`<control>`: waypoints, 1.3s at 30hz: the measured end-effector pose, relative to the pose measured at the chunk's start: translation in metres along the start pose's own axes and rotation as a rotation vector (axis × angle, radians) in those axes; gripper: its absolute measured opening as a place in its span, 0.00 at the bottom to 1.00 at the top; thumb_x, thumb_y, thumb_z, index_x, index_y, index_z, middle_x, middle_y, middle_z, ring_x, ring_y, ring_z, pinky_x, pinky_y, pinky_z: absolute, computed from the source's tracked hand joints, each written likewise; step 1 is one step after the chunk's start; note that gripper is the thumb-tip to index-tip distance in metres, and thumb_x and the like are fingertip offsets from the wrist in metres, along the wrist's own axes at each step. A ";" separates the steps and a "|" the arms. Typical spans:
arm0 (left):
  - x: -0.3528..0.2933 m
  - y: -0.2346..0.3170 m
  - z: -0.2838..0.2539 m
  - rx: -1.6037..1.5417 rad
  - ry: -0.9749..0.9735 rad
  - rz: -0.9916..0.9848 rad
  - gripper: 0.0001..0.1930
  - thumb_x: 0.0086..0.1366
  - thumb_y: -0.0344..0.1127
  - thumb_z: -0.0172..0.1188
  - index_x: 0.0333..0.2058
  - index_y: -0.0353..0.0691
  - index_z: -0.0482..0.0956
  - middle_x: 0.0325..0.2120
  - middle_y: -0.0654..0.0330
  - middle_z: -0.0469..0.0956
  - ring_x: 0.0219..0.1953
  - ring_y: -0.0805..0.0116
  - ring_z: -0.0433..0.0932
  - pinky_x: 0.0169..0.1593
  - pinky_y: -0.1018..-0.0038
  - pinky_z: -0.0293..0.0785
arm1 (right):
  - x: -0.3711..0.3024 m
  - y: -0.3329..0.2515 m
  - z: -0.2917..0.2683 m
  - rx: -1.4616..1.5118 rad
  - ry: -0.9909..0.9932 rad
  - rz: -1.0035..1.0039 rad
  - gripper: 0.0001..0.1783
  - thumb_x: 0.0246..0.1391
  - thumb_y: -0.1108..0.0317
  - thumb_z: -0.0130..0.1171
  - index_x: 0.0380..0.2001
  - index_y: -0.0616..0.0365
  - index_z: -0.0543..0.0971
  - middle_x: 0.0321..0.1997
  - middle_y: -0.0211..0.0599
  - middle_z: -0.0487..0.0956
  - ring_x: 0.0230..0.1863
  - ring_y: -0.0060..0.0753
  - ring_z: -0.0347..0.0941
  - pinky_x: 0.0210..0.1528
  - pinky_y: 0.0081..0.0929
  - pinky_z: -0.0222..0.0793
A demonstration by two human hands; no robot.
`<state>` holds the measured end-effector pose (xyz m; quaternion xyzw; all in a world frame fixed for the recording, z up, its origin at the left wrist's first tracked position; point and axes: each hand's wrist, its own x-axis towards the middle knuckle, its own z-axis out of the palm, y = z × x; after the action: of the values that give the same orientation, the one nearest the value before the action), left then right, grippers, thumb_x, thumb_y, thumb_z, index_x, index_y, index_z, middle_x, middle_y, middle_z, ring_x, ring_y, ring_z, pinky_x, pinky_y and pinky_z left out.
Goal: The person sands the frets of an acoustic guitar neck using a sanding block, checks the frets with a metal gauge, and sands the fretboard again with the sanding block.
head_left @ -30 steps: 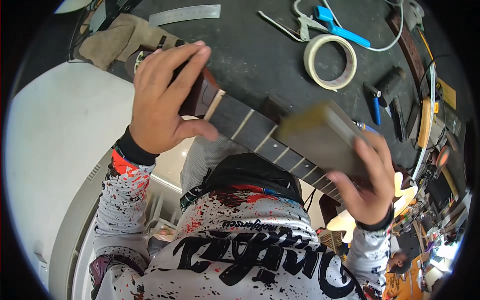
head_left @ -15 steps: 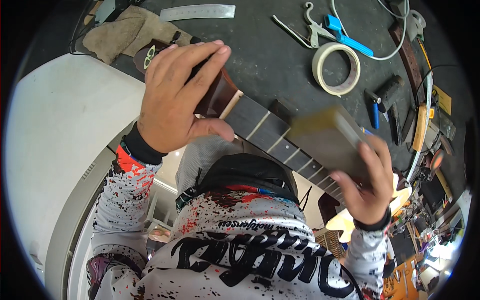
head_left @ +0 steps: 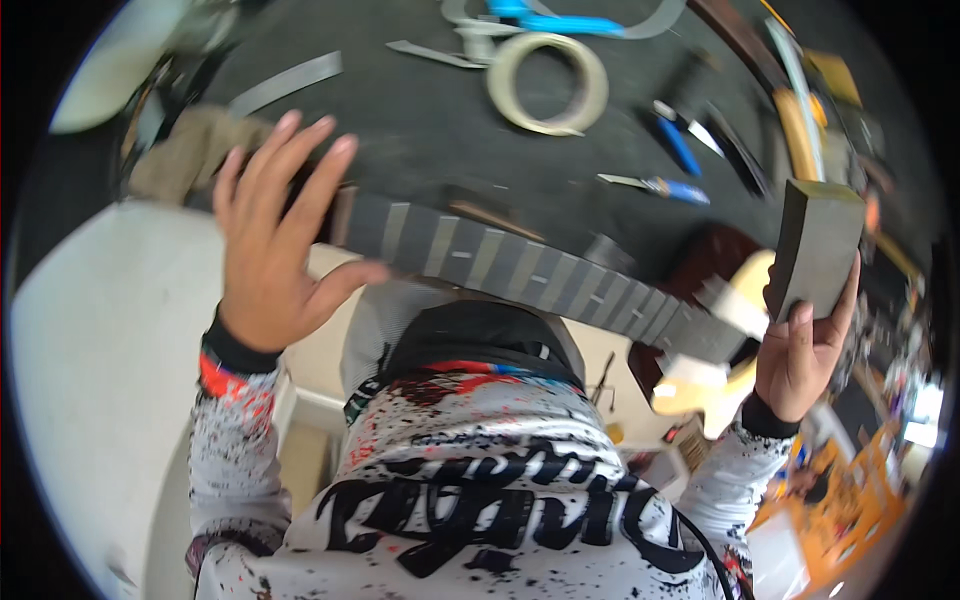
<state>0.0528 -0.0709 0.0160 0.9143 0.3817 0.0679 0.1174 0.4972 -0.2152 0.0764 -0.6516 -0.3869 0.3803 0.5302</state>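
grey block [head_left: 816,250] at the right of the frame, long axis nearly upright, leaning slightly right, yellowish end toward the top; the right hand [head_left: 803,362] has its grip pinching the lower end. the dark guitar neck [head_left: 520,268] slopes from centre left down toward lower right; the left hand [head_left: 272,250], grip spread, is over its left end, contact unclear

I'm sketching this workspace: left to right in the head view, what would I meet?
Brown cloth, left hand, round cream tape roll, blue-handled metal-bladed knife, grey rectangular block in the right hand.
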 end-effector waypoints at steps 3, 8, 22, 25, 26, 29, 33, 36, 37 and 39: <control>0.007 0.046 0.004 -0.101 -0.149 0.087 0.49 0.58 0.62 0.65 0.70 0.36 0.64 0.69 0.48 0.66 0.72 0.45 0.62 0.73 0.45 0.49 | -0.045 -0.013 -0.059 0.084 0.173 0.018 0.41 0.69 0.76 0.53 0.78 0.53 0.47 0.75 0.50 0.62 0.69 0.51 0.68 0.72 0.49 0.64; 0.034 0.065 0.031 -0.125 -0.285 0.259 0.51 0.56 0.57 0.69 0.70 0.31 0.61 0.67 0.46 0.67 0.71 0.42 0.63 0.71 0.46 0.56 | -0.134 0.018 -0.091 0.172 0.530 0.049 0.38 0.71 0.76 0.49 0.79 0.51 0.48 0.76 0.47 0.62 0.71 0.45 0.67 0.72 0.49 0.64; 0.104 0.237 0.053 -0.234 -0.264 0.397 0.41 0.55 0.43 0.74 0.65 0.31 0.69 0.61 0.47 0.74 0.62 0.46 0.74 0.65 0.53 0.68 | -0.189 0.032 -0.146 -0.106 0.334 0.282 0.43 0.56 0.67 0.73 0.70 0.66 0.65 0.72 0.46 0.67 0.71 0.40 0.64 0.73 0.37 0.57; 0.103 0.231 0.048 -0.248 -0.257 0.376 0.41 0.55 0.42 0.74 0.64 0.32 0.70 0.59 0.48 0.76 0.61 0.46 0.75 0.63 0.54 0.69 | -0.133 0.020 -0.153 -0.275 0.148 0.144 0.35 0.55 0.71 0.72 0.65 0.66 0.72 0.66 0.45 0.70 0.67 0.39 0.66 0.69 0.33 0.59; 0.099 0.223 0.047 -0.233 -0.241 0.373 0.41 0.54 0.42 0.75 0.64 0.31 0.71 0.58 0.48 0.76 0.61 0.47 0.75 0.63 0.54 0.69 | -0.116 0.019 -0.152 -0.368 0.033 0.083 0.34 0.55 0.72 0.72 0.64 0.66 0.73 0.65 0.45 0.71 0.66 0.39 0.67 0.68 0.33 0.60; 0.087 0.198 0.040 -0.173 -0.249 0.304 0.43 0.52 0.43 0.77 0.65 0.33 0.70 0.59 0.48 0.76 0.63 0.48 0.74 0.65 0.49 0.66 | -0.074 0.021 -0.152 -0.458 -0.127 -0.010 0.32 0.52 0.77 0.70 0.62 0.62 0.77 0.61 0.47 0.73 0.62 0.42 0.70 0.66 0.34 0.63; 0.061 0.151 0.029 -0.100 -0.245 0.206 0.45 0.50 0.43 0.77 0.66 0.35 0.69 0.61 0.50 0.75 0.66 0.48 0.72 0.69 0.47 0.61 | -0.040 0.023 -0.149 -0.550 -0.292 -0.069 0.31 0.48 0.81 0.69 0.59 0.59 0.80 0.58 0.48 0.75 0.58 0.46 0.73 0.62 0.35 0.67; 0.044 0.121 0.020 -0.016 -0.252 0.129 0.45 0.51 0.45 0.76 0.66 0.35 0.69 0.63 0.52 0.74 0.68 0.47 0.70 0.70 0.46 0.59 | -0.029 0.021 -0.152 -0.581 -0.385 -0.074 0.31 0.47 0.83 0.68 0.58 0.60 0.80 0.57 0.49 0.75 0.57 0.46 0.74 0.60 0.35 0.69; 0.039 0.112 0.018 0.001 -0.235 0.114 0.45 0.52 0.48 0.75 0.66 0.35 0.69 0.64 0.52 0.74 0.68 0.48 0.69 0.71 0.46 0.58 | -0.028 0.020 -0.152 -0.606 -0.408 -0.074 0.31 0.47 0.83 0.68 0.58 0.60 0.80 0.57 0.49 0.75 0.57 0.47 0.74 0.60 0.35 0.69; 0.032 0.101 0.016 0.037 -0.215 0.070 0.45 0.54 0.54 0.72 0.67 0.36 0.69 0.65 0.53 0.73 0.69 0.48 0.68 0.72 0.47 0.57 | -0.027 0.019 -0.153 -0.642 -0.430 -0.069 0.31 0.46 0.82 0.68 0.58 0.61 0.80 0.56 0.51 0.75 0.56 0.48 0.75 0.58 0.35 0.71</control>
<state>0.1480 -0.1194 0.0285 0.9311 0.3359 -0.0337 0.1382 0.6265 -0.3028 0.0829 -0.6764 -0.6104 0.3496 0.2185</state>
